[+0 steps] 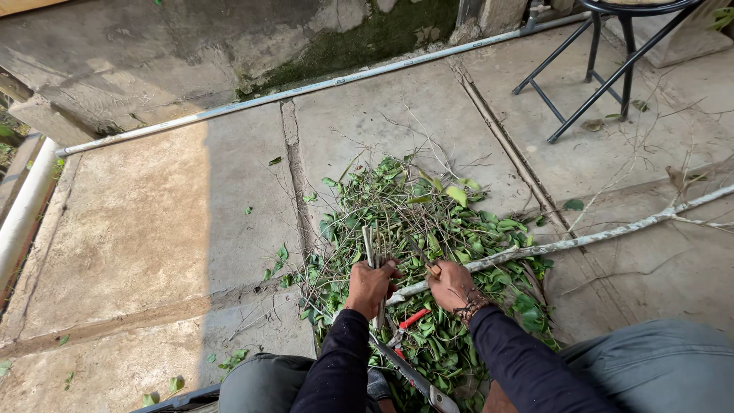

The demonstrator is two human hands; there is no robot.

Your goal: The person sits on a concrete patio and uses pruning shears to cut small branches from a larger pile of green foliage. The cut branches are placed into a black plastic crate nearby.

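My left hand (369,286) grips a small bundle of bare cut sticks (370,246) that stand up from my fist. Just to its right, my right hand (453,285) holds a knife (421,254) by a wooden handle, its dark blade pointing up and left toward the sticks. Both hands hover over a pile of green leaves and thin twigs (428,237) on the concrete floor. A long pale branch (581,242) runs from under my hands out to the right. Red-handled pruning shears (405,325) lie on the leaves between my forearms.
A grey pipe (306,90) lies along the foot of a mossy concrete wall at the back. A black metal stool (604,53) stands at the upper right. A white pipe (23,214) runs down the left edge. A long blade (413,376) lies near my knees.
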